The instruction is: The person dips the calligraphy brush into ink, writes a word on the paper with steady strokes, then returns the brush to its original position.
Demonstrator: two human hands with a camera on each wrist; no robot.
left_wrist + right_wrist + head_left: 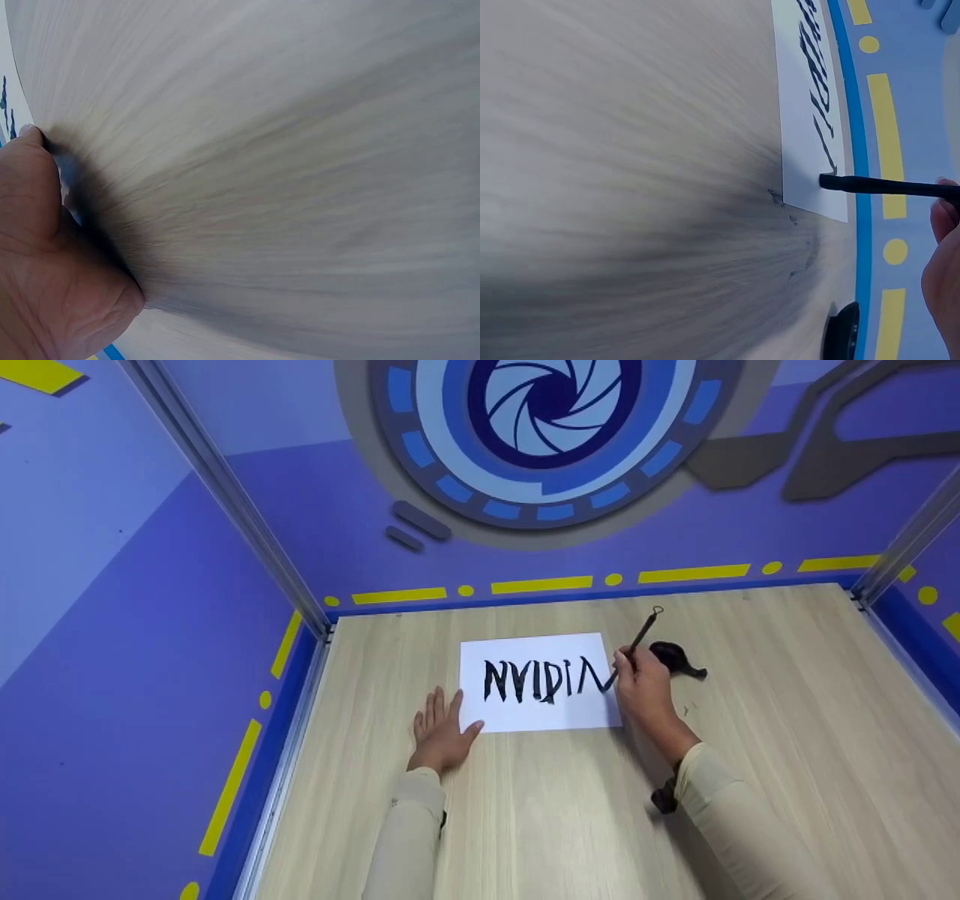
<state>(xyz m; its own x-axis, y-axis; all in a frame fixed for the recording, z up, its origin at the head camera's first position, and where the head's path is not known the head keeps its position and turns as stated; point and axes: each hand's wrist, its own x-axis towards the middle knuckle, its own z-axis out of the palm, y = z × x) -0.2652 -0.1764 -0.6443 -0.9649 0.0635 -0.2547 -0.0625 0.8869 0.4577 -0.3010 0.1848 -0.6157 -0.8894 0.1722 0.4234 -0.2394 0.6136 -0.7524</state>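
A white sheet of paper (540,721) lies on the table with the black brushed letters NVIDI and a slanted stroke after them. My right hand (646,690) pinches a dark writing brush (643,631) with a loop at its top end. In the right wrist view the black tip of the brush (885,186) meets the paper (802,176) at the end of the last letter's strokes. My left hand (442,736) rests with fingers spread at the paper's lower left, its thumb on the corner. Only the thumb side of the left hand (45,262) shows in the left wrist view.
Just beyond my right hand sits a small black dish (677,658) with a narrow projection, partly hidden. Small dark marks (688,709) spot the wooden table (555,817) right of the paper. Purple-blue panels (300,521) stand behind and at both sides.
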